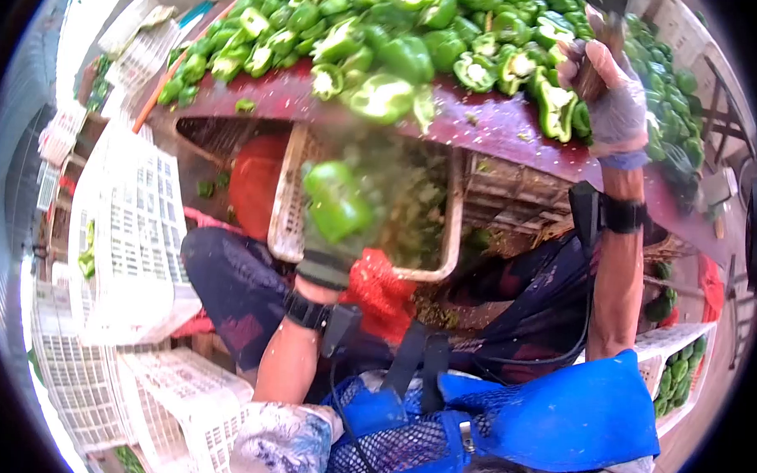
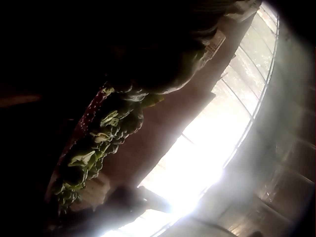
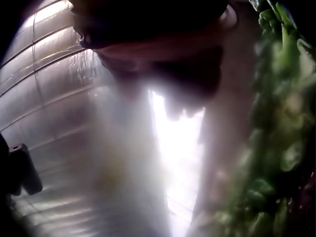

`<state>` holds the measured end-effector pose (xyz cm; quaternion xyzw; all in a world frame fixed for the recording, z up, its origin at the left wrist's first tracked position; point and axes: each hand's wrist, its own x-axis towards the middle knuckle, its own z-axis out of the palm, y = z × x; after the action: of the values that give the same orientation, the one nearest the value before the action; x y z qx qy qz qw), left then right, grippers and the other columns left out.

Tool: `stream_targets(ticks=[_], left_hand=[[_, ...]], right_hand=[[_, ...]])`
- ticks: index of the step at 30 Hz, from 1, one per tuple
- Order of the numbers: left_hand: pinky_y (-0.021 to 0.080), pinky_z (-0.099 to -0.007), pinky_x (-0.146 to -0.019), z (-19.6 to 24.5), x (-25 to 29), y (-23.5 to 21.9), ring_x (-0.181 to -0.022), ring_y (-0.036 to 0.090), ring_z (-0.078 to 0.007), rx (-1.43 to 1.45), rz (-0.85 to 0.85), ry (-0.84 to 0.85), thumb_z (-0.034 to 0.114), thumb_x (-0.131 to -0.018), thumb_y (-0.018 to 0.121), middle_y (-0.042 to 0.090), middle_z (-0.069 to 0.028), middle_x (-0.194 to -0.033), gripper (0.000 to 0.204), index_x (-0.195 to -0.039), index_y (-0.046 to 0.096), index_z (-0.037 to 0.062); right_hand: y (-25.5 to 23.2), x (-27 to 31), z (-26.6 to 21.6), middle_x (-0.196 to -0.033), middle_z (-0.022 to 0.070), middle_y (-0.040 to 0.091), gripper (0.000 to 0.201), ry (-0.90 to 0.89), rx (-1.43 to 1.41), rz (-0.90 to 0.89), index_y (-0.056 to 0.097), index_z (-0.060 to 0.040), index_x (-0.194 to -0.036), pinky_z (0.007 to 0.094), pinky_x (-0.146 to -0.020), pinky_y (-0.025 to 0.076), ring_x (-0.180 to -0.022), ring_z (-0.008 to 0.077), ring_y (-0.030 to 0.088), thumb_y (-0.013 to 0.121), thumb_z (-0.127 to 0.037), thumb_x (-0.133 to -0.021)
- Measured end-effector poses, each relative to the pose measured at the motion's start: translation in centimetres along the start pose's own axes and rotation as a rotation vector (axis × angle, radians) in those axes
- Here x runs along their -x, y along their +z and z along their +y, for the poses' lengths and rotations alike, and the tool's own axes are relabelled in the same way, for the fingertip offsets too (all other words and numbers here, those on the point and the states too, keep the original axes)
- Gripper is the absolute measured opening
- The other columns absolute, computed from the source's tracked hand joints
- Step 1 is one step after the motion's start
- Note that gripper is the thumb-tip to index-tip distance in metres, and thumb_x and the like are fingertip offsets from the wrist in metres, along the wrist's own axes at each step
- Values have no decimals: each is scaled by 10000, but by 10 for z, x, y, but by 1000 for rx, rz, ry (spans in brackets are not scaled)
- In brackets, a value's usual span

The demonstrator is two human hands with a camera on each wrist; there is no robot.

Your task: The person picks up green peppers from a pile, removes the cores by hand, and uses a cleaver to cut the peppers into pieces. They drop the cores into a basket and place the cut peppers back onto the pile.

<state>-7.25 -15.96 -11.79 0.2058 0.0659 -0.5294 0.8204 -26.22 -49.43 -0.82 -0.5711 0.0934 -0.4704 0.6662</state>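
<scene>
In the head view my left hand, in a dark green glove, holds a green bell pepper above a plastic crate; the pepper hides most of its fingers. My right hand, in a pale thin glove, is raised at the right edge of a dark red table. Its fingers curl round a blurred brown object that looks like a wooden handle. Cut bell peppers lie heaped on the table between the hands and beyond them. Both wrist views are too dark or blurred to show the grips.
White plastic crates stand stacked on the left. A red rounded object is beside the middle crate. Under the table sits another slatted crate. More green peppers are piled at far right, and a crate of green vegetables stands lower right.
</scene>
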Motion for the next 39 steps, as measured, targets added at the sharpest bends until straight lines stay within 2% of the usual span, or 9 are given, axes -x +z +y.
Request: stream_targets(ticks=[2, 4, 5, 6, 7, 10, 15, 34, 39], left_hand=[[545, -434, -790, 4, -7, 1, -924, 622, -287, -1, -170, 24, 579, -942, 473, 660, -149, -1011, 600, -1270, 572, 86], [544, -428, -796, 7, -16, 1, -897, 625, -288, 45, -489, -37, 572, -950, 462, 666, -152, -1017, 606, -1243, 575, 54], [543, -425, -794, 9, -18, 1, -894, 627, -288, 46, -487, -38, 574, -949, 464, 667, -151, -1014, 609, -1241, 573, 52], [542, -421, -792, 10, -17, -3, -891, 629, -289, 50, -475, -45, 576, -948, 465, 667, -151, -1011, 611, -1240, 572, 50], [542, -418, -791, 12, -17, -6, -888, 631, -289, 54, -464, -53, 579, -947, 467, 668, -150, -1009, 614, -1238, 570, 48], [514, -414, -867, 16, -11, -27, -983, 615, -296, 22, -515, -68, 504, -979, 451, 650, -147, -1083, 536, -1248, 565, 54], [512, -418, -873, 13, 17, -71, -996, 610, -299, -54, -294, 22, 491, -979, 452, 639, -149, -1100, 527, -1251, 561, 53], [505, -433, -892, -3, 38, -127, -1046, 588, -307, -302, 38, 79, 445, -980, 454, 598, -158, -1167, 494, -1265, 542, 51], [503, -437, -897, -6, 35, -132, -1059, 582, -309, -325, 64, 82, 432, -980, 455, 588, -160, -1185, 486, -1268, 538, 50]], right_hand=[[34, 30, -7, -742, 39, 650, 249, 81, 211, 28, 692, -71, -1078, 239, -473, 435, -576, 109, 598, 689, -234, -890], [63, 60, -9, -588, -28, 587, 173, 168, 374, 80, 725, -128, -1005, 224, -420, 373, -456, 63, 520, 712, -241, -874], [82, 72, -3, -526, -58, 545, 149, 226, 432, 176, 731, -153, -981, 220, -404, 348, -409, 46, 478, 717, -254, -873], [94, 83, -1, -539, -60, 541, 181, 278, 773, 164, 729, -169, -972, 217, -411, 353, -427, 34, 479, 733, -310, -858], [102, 98, 5, -584, -29, 588, 171, 266, 566, 32, 715, -147, -917, 234, -418, 382, -447, 53, 502, 733, -301, -846], [118, 122, 27, -714, 68, 634, 303, -334, 805, -571, 667, -74, -979, 334, -538, 520, -594, 212, 636, 762, -124, -695], [154, 149, 27, -675, 110, 608, 340, -354, 1021, -1030, 605, -79, -920, 428, -545, 508, -617, 319, 632, 744, -245, -658], [150, 141, 30, -728, 117, 638, 173, -105, 1136, -1097, 613, -96, -774, 435, -598, 532, -696, 337, 655, 667, -247, -708], [139, 146, 47, -711, 120, 630, 174, -279, 1042, -977, 594, -89, -762, 435, -558, 520, -665, 337, 647, 686, -224, -702]])
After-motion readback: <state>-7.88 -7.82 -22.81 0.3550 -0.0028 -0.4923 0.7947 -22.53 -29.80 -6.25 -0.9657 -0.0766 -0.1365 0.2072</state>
